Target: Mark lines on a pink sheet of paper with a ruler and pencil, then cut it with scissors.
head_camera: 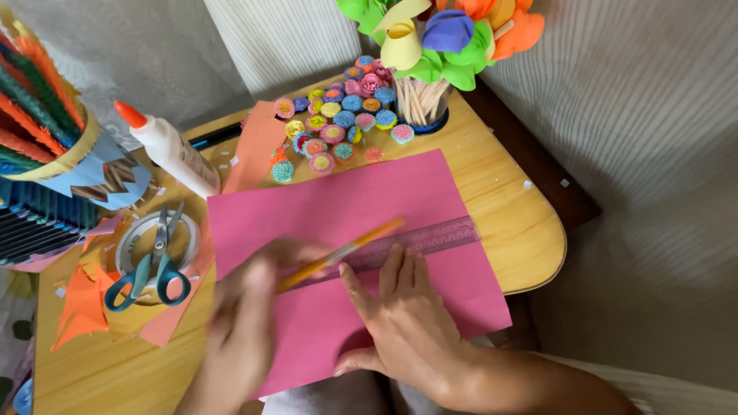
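We see a pink sheet of paper [346, 207] lying flat on the wooden table [530, 230], its near edge hanging over the table's front. A clear ruler [430, 240] lies across the sheet. The right hand [403, 323] presses flat on the paper, the fingers [390, 270] stretched out and held together, their tips touching the ruler from the near side; the thumb is spread to the side. The left hand [246, 307] is blurred, so we cannot tell exactly how its fingers are closed, but it holds an orange pencil [342, 253] that leans along the ruler's near edge, the tip pointing to the far right. Left of the sheet, teal scissors [150, 265] rest on a tape roll [131, 238], and a glue bottle [169, 150] stands behind. Small paper flowers [342, 123] lie beyond the sheet.
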